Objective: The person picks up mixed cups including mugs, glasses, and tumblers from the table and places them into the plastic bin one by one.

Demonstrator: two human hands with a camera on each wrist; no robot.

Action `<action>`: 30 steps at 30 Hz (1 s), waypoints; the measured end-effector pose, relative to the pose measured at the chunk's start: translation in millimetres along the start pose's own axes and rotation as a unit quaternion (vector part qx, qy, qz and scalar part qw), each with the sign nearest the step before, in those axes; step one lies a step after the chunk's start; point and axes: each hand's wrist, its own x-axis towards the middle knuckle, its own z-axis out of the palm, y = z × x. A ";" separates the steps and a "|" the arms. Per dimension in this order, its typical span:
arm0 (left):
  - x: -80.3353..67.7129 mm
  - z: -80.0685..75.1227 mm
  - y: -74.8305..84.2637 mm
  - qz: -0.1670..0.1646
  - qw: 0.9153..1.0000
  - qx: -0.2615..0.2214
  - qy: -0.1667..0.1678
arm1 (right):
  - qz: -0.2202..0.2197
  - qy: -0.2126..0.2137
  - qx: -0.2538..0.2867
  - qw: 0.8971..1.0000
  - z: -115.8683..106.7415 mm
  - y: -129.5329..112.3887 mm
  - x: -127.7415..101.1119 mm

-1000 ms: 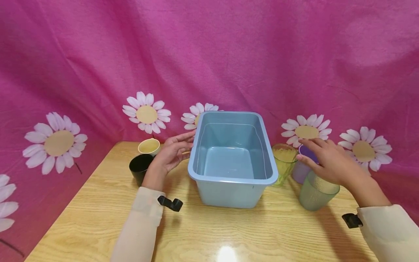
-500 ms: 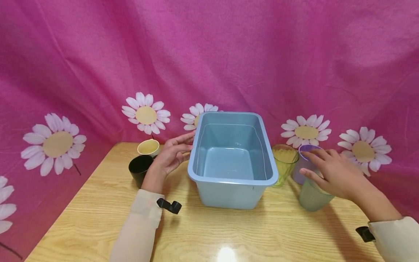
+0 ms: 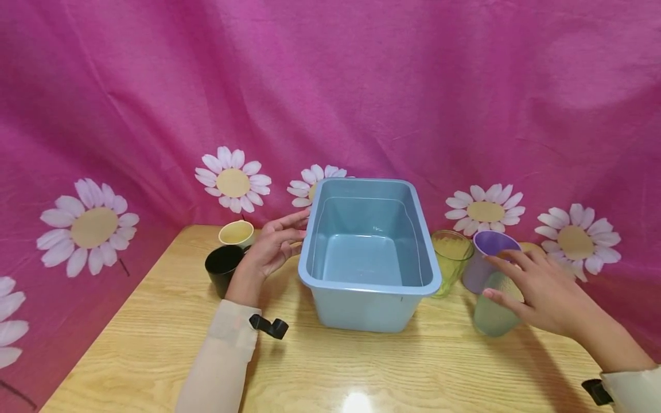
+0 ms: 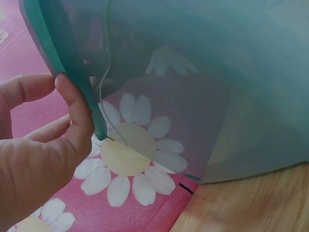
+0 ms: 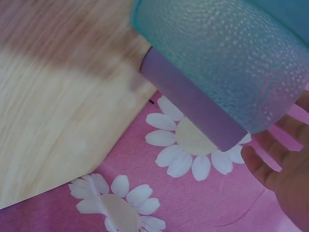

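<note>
Head view: empty blue bin (image 3: 369,252) between hands, empty cups either side.

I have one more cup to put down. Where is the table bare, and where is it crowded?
Bare: the near strip of the table in front of the blue bin, between both sleeves. Crowded: right of the bin, where three tumblers cluster by the right hand.

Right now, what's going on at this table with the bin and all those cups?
A person sits at a wooden table with an empty blue bin in the middle. Their left hand touches the bin's left rim with thumb and fingers. Their right hand is spread over a pale green textured cup, fingers about its rim. A purple cup and a yellow-green cup stand just behind it, right of the bin. A black cup and a cream cup stand left of it.
</note>
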 end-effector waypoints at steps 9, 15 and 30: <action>1.2 0.5 -0.3 0.000 1.000 0.005 -0.003 | -0.005 0.004 0.000 1.000 3.8 -2.2 -12.8; 2.3 -0.1 0.5 -0.003 1.000 0.013 0.003 | -0.007 -0.018 0.012 1.000 5.8 -0.5 -20.1; 0.7 -3.4 -0.1 -0.004 1.000 0.010 0.007 | -0.053 -0.021 0.018 0.998 7.7 2.1 -17.3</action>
